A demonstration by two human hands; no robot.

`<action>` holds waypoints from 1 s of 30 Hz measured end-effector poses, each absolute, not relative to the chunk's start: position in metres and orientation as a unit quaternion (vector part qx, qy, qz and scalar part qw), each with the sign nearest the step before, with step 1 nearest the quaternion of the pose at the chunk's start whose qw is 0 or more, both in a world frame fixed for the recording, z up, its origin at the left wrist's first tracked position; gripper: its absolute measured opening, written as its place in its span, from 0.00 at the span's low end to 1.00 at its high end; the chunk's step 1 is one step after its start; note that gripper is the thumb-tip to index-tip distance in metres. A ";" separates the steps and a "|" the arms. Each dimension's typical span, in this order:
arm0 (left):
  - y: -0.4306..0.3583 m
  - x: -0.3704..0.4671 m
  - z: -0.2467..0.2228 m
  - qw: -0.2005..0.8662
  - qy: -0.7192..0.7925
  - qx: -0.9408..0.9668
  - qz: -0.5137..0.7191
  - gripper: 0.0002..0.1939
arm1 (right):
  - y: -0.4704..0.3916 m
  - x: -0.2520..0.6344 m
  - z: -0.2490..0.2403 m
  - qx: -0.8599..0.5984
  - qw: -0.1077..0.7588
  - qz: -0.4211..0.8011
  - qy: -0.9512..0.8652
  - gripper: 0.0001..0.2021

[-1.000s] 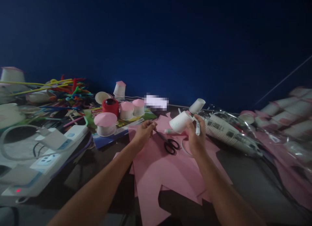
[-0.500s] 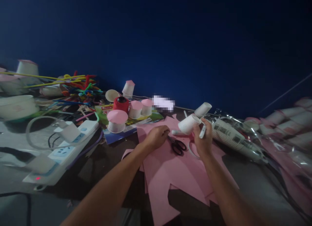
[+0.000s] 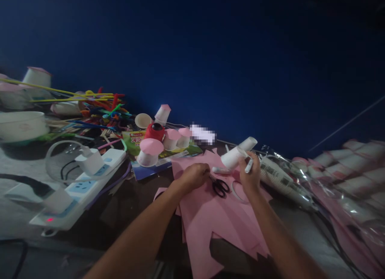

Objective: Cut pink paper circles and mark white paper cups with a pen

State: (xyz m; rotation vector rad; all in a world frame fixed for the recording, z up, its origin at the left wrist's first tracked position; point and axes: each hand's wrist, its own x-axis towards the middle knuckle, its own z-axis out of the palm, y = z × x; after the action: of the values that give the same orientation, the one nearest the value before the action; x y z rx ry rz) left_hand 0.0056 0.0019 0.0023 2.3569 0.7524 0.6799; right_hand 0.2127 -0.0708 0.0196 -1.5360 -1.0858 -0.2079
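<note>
Over the pink paper (image 3: pixel 207 223), left fingers (image 3: pixel 206 169) curl, grip unclear; right hand (image 3: pixel 250 172) clasps white cup (image 3: pixel 234 158), pen (image 3: pixel 249 165).

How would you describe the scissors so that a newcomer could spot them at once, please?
Start from the pink paper spread in front of the person. On it, just beside the fingers of the left hand, lie the scissors. Their two black handle loops set them apart from the white marker nearby.
</note>
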 end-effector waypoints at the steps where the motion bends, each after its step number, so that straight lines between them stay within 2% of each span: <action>1: 0.002 0.006 0.002 0.284 0.283 0.881 0.252 0.12 | -0.067 0.214 0.022 -0.661 0.582 -0.089 -0.466 0.21; 9: 0.000 0.006 0.001 0.285 0.290 0.880 0.245 0.12 | -0.030 0.222 0.013 -0.659 0.598 -0.084 -0.448 0.22; 22: -0.004 0.005 0.012 0.246 0.291 0.897 0.223 0.12 | -0.005 0.222 0.012 -0.671 0.559 -0.041 -0.485 0.22; 30: 0.003 0.010 0.000 0.311 0.297 0.864 0.261 0.12 | -0.013 0.210 0.011 -0.632 0.596 0.007 -0.495 0.24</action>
State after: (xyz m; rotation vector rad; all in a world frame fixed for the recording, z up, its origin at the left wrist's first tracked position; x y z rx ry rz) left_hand 0.0098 0.0028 -0.0001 2.2808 0.7841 0.6897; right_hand 0.2098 -0.0131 0.0109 -1.4664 -1.1500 0.0155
